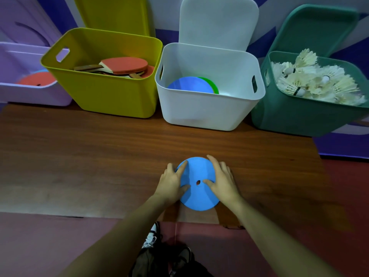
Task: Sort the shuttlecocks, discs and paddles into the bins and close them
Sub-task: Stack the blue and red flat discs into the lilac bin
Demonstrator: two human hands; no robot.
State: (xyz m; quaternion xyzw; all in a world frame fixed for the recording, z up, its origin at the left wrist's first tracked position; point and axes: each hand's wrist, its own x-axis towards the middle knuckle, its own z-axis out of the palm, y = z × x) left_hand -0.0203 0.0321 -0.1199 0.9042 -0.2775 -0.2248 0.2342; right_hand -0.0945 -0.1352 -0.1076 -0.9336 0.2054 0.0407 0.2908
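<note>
A blue disc (196, 193) with a small centre hole lies on the wooden table (89, 156) near its front edge. My left hand (172, 183) grips the disc's left rim, thumb on top. My right hand (221, 181) grips its right rim, thumb by the hole. Behind stand four open bins: a purple bin (36, 94) holding a red disc (37, 79), a yellow bin (103, 96) with red paddles (124, 65), a white bin (207, 110) with a blue disc (189, 85) over a green one, and a green bin (299, 120) full of white shuttlecocks (315, 76).
Each bin's lid leans upright behind it: the yellow lid (111, 14), the white lid (217, 21) and the green lid (317, 29). The table's right end sits near a red floor (347, 186). My shoes show below the front edge.
</note>
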